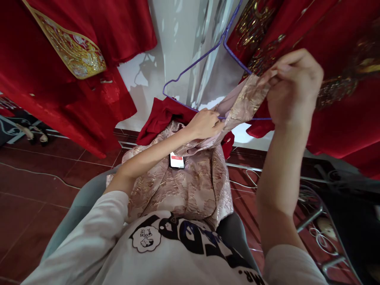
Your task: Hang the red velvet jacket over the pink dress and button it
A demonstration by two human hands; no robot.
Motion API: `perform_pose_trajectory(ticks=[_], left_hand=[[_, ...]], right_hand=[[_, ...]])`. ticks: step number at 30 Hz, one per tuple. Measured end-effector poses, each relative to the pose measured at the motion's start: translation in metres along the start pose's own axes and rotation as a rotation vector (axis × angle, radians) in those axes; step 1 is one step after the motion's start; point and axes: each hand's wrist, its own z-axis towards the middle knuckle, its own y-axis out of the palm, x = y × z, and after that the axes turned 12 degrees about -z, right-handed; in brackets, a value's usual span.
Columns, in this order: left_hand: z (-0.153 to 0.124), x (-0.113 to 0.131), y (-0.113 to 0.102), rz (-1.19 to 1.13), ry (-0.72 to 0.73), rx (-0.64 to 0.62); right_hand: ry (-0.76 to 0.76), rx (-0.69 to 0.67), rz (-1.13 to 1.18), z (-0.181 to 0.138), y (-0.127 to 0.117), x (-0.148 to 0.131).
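A pink-and-gold brocade garment (190,186) lies across my lap and rises toward a purple wire hanger (192,65). My left hand (204,123) is closed on the garment's fabric right at the hanger's lower bar. My right hand (292,85) is raised and pinches the garment's upper edge beside the hanger's right arm. A small tag with a red label (177,160) hangs inside the garment. A dark red cloth (162,116) lies bunched behind the pink garment, under the hanger.
Red garments with gold embroidery hang at the upper left (59,59) and upper right (341,59). A white wall (178,35) stands behind. Dark red floor tiles (35,190) spread at the left. A metal frame with white cables (317,221) sits at the lower right.
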Motion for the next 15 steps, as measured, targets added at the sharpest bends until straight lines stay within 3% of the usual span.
perform_pose_trajectory(ticks=[3,7,12,15], left_hand=[[0.000,-0.004,0.000,-0.050,-0.029,0.028],[-0.004,-0.013,0.000,-0.087,-0.044,0.079],[-0.004,-0.009,-0.001,-0.109,-0.074,0.068],[-0.001,-0.004,-0.001,-0.140,-0.075,0.055]], right_hand=[[0.050,-0.088,-0.037,-0.005,0.004,-0.001],[0.134,-0.207,-0.137,-0.026,-0.012,0.009],[-0.016,0.021,-0.689,-0.043,-0.038,0.023],[-0.061,0.069,-0.876,-0.044,-0.044,0.027]])
